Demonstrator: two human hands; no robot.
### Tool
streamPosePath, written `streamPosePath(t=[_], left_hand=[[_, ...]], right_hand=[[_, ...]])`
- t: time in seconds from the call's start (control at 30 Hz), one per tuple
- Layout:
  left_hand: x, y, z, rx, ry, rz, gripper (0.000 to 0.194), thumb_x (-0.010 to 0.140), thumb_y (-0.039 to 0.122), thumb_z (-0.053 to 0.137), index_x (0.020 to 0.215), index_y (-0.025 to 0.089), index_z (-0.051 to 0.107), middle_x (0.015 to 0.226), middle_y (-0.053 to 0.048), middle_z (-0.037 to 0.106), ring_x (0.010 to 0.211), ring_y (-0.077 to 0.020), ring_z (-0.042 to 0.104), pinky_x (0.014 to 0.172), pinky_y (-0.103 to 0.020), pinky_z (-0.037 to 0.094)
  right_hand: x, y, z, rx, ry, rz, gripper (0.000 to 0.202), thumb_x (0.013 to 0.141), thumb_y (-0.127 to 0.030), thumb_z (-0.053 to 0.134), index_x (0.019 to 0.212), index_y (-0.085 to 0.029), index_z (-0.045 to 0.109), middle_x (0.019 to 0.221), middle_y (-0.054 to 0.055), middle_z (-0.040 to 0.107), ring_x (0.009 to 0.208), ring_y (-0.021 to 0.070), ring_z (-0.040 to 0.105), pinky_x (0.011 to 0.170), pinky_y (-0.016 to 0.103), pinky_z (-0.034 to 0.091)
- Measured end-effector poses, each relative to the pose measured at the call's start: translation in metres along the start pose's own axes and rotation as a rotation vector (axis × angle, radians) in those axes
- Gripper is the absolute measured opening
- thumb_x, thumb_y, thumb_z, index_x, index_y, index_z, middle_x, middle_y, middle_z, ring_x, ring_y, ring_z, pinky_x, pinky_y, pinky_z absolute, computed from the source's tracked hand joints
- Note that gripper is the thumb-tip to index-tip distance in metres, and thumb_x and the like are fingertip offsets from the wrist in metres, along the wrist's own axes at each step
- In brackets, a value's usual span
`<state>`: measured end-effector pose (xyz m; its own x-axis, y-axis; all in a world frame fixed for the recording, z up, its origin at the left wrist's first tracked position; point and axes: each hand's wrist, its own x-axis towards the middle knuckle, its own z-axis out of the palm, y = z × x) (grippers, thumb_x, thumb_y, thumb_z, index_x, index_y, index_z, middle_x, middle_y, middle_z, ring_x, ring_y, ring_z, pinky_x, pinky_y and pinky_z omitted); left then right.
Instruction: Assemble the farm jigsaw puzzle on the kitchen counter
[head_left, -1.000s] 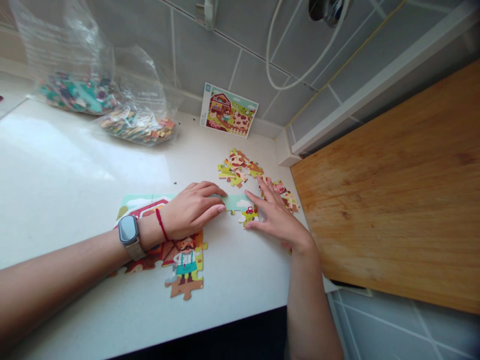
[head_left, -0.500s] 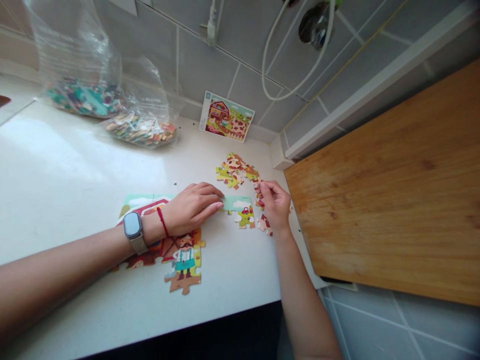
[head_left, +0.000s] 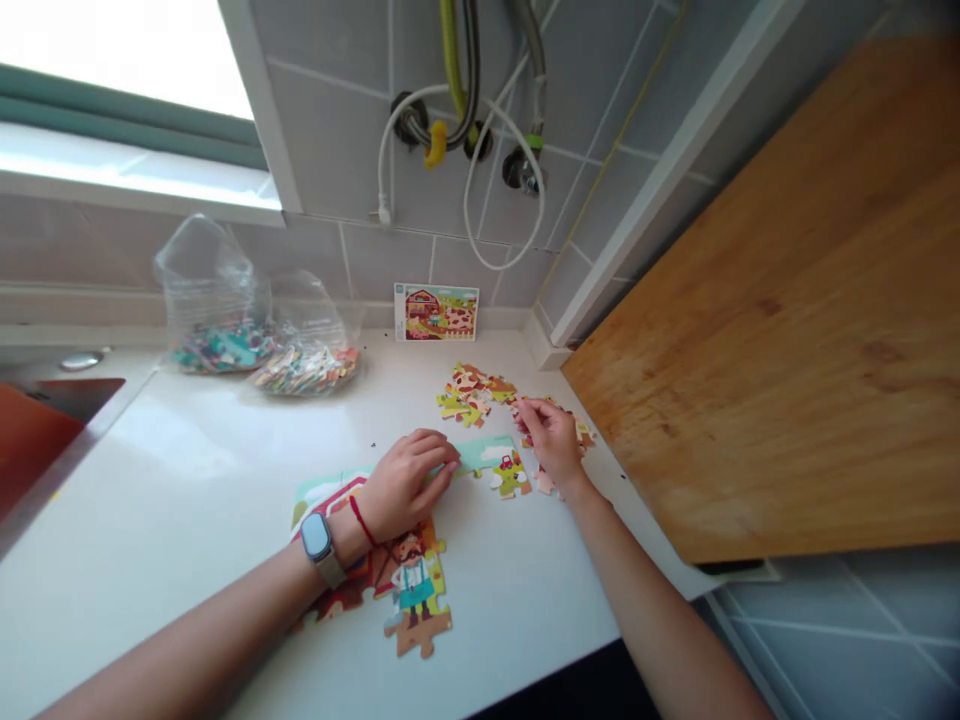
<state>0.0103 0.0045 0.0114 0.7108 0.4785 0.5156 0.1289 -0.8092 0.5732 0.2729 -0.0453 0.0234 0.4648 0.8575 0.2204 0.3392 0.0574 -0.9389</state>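
Observation:
My left hand (head_left: 414, 484) lies palm down across the partly joined jigsaw puzzle (head_left: 417, 590), covering some of its barn picture. Its fingers are loosely bent, apart, and hold nothing; the fingertips reach the pale blue sky strip (head_left: 487, 452). A joined piece with a red tractor (head_left: 510, 474) hangs at the strip's right end. My right hand (head_left: 553, 440) is pinched at the edge of the loose pieces, with a puzzle piece (head_left: 519, 408) at its fingertips, mostly hidden. More loose puzzle pieces (head_left: 472, 392) lie in a heap just beyond, and others are partly under this hand.
A picture card (head_left: 436, 313) of the farm scene leans against the tiled wall. Two clear bags of pieces (head_left: 221, 345) (head_left: 307, 368) stand at the back left. A wooden board (head_left: 765, 330) bounds the right side. Hoses and a white cable (head_left: 469, 200) hang on the wall.
The camera view has tilted up, bringing the window and hoses into sight. Both hands stay at about the same places on the puzzle and the loose pieces.

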Motion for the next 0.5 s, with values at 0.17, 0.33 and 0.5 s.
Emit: streamPosePath(t=[0.17,0.33,0.5], left_hand=[[0.002,0.000,-0.002,-0.059,0.016,-0.032,0.021,0.107,0.023,0.049,0.103,0.021,0.070,0.102,-0.007,0.075,0.103,-0.0222,0.067,0.093,-0.039,0.056],[0.001,-0.002,-0.002,-0.085,0.003,-0.078,0.022,0.108,0.025,0.050,0.104,0.022,0.072,0.104,-0.007,0.075,0.102,-0.0211,0.069,0.091,-0.036,0.057],[0.001,-0.002,-0.003,-0.086,-0.007,-0.103,0.023,0.108,0.027,0.051,0.105,0.022,0.073,0.103,-0.007,0.076,0.100,-0.0210,0.069,0.089,-0.035,0.056]], right_hand=[[0.006,-0.002,-0.007,0.081,0.120,0.010,0.049,0.083,-0.069,0.074,0.085,-0.020,0.077,0.067,0.002,0.067,0.059,0.0153,0.060,0.051,0.026,0.049],[0.014,0.000,-0.013,0.216,0.186,-0.008,0.051,0.080,-0.072,0.076,0.081,-0.021,0.077,0.063,0.000,0.064,0.057,0.0139,0.057,0.056,0.027,0.050],[0.019,0.001,-0.019,0.381,0.242,0.079,0.064,0.083,-0.083,0.064,0.075,-0.021,0.074,0.065,0.002,0.066,0.056,0.0128,0.059,0.054,0.025,0.049]])
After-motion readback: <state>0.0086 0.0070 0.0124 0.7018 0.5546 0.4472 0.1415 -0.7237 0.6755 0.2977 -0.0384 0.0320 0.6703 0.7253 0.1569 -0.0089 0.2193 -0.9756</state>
